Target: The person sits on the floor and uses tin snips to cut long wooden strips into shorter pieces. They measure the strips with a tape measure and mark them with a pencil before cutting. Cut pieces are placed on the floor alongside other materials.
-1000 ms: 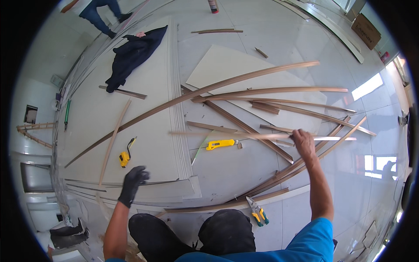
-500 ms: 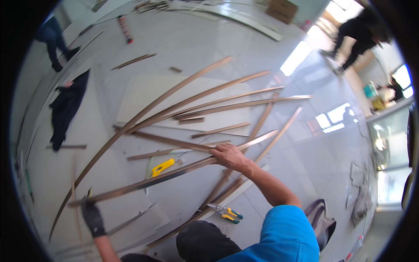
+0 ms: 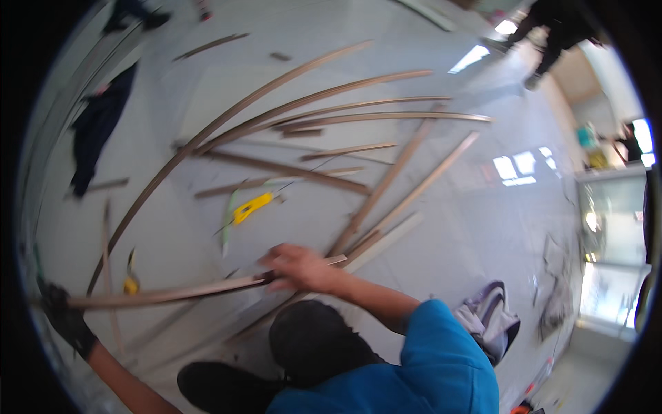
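Note:
My left hand (image 3: 65, 319), in a dark glove, grips one end of a long brown trim strip (image 3: 172, 295) at the far left. The bare right hand (image 3: 300, 268) is at the strip's other end, which passes between its thumb and fingers and sticks out a little to the right. That hand is slightly blurred. Beyond the strip lies a yellow utility knife (image 3: 252, 208) on the floor. A small yellow-handled tool (image 3: 131, 283) lies close to the left hand.
Several long brown strips (image 3: 310, 103) fan out ahead, some crossing. A dark garment (image 3: 102, 131) lies at the left, and a grey bag (image 3: 486, 321) at the right. Two people stand at the far edges, one at the upper right (image 3: 552, 34). A glass cabinet (image 3: 610, 234) stands at the right.
Both hands have moved left and nearer to me with the brown trim strip. My right hand has come in closer above my knee. The view has tilted downward.

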The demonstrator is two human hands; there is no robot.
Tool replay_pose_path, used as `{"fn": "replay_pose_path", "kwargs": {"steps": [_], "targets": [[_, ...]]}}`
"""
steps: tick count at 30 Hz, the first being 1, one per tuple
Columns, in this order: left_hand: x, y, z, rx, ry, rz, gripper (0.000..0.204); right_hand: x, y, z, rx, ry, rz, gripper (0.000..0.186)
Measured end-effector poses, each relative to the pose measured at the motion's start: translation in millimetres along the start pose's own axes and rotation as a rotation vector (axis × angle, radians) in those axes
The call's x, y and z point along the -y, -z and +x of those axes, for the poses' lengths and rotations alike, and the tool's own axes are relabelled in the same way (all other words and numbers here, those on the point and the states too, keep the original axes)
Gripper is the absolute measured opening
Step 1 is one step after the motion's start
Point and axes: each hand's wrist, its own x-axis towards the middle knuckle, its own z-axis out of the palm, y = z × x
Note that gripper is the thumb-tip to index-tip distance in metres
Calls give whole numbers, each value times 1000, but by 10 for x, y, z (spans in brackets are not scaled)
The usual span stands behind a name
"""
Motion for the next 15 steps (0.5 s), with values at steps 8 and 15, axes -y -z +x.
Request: {"fn": "replay_pose_path", "kwargs": {"steps": [8, 15], "targets": [[-2087, -895, 1123, 158, 118, 236, 46, -411, 161, -2409, 292, -860, -570, 87], [-445, -1368, 310, -320, 398, 919, 35, -120, -258, -2631, 224, -828, -506, 53]]}}
